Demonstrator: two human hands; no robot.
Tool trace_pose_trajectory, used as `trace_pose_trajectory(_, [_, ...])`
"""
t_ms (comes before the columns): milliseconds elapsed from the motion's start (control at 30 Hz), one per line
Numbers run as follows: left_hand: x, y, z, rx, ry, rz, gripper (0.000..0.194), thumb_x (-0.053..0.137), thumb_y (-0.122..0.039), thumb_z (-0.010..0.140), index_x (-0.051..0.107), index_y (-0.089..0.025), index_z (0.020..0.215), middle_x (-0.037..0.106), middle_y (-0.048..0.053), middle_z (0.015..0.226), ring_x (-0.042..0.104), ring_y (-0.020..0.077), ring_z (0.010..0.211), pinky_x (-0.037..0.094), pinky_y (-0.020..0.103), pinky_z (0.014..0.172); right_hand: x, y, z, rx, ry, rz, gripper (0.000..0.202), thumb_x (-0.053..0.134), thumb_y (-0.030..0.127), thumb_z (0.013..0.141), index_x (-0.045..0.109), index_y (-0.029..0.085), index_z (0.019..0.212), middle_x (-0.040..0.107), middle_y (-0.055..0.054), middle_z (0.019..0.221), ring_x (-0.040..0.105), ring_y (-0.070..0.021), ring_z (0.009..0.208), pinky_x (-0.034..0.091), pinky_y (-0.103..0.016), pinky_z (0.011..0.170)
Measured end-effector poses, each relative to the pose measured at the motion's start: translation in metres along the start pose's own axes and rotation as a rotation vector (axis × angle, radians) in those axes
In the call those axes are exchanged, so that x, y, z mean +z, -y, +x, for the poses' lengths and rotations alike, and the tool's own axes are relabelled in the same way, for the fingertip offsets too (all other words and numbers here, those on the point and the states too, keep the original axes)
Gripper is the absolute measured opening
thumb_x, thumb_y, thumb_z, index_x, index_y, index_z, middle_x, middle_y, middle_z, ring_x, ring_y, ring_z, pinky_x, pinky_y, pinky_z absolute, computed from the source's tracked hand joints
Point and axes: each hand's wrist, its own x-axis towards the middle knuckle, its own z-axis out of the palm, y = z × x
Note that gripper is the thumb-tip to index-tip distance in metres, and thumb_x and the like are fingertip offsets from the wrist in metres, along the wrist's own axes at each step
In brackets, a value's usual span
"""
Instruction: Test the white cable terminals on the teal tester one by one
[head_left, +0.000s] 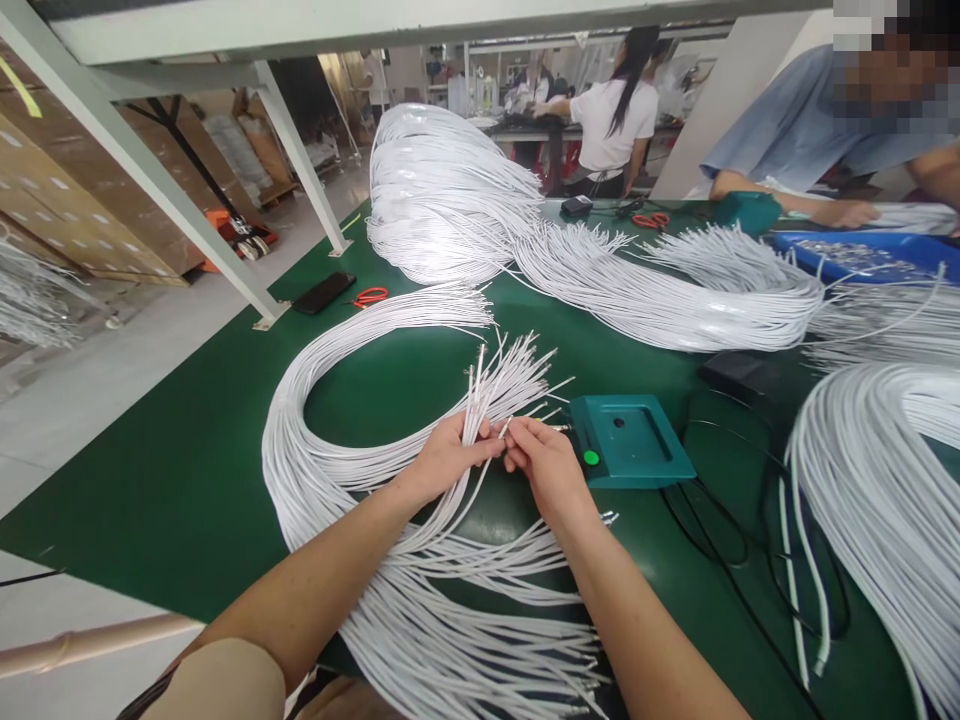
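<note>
Far to my left the green surface (187, 480) runs bare to its near edge, with floor beyond, so that side gives me room to swing slack out. The looped bundle of white cables (315, 450) curls there and comes back under my arms. It looks light, limp and smooth-jacketed, so I judge it will sag and slide unless I bunch it close to the ends.

My left hand (442, 462) is clamped around the gathered cable ends (502, 385), which fan upward just past my fingers. Those stripped tips look thin and easy to bend, so the jacket below them is the place to hold.

My right hand (544, 460) pinches a single cable end (506, 428) between thumb and fingertips, touching the bundle.

Just right sits the teal fixture (628, 438) with its green button (592, 458). Beyond it black cords (720, 540) and more white cable piles (885, 480) crowd the space.
</note>
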Motion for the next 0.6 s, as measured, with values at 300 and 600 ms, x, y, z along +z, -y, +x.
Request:
trace_pose_trajectory(300, [0.0001, 0.0016, -0.0049, 0.079, 0.13, 0.101, 0.022, 0.07, -0.03, 0.075, 0.056, -0.014, 0.07, 0.068, 0.004, 0.074, 0.064, 0.0137, 0.068, 0.048, 0.027, 0.068, 0.0019, 0.0046, 0.0004, 0.148, 0.052, 0.175, 0.03, 0.064, 0.046, 0.071, 0.06, 0.016, 0.065, 0.039, 0.006, 0.049, 0.041, -0.0076, 0.045, 0.033, -0.022, 0.045])
trace_pose_trajectory(600, [-0.0009, 0.0022, -0.0057, 0.078, 0.122, 0.068, 0.025, 0.073, -0.028, 0.073, 0.053, -0.014, 0.073, 0.068, 0.003, 0.074, 0.067, 0.0149, 0.07, 0.053, 0.032, 0.073, -0.0026, 0.0029, 0.0021, 0.209, 0.097, 0.218, 0.039, 0.075, 0.052, 0.064, 0.06, 0.017, 0.066, 0.04, 0.008, 0.049, 0.038, -0.0058, 0.045, 0.039, -0.023, 0.052])
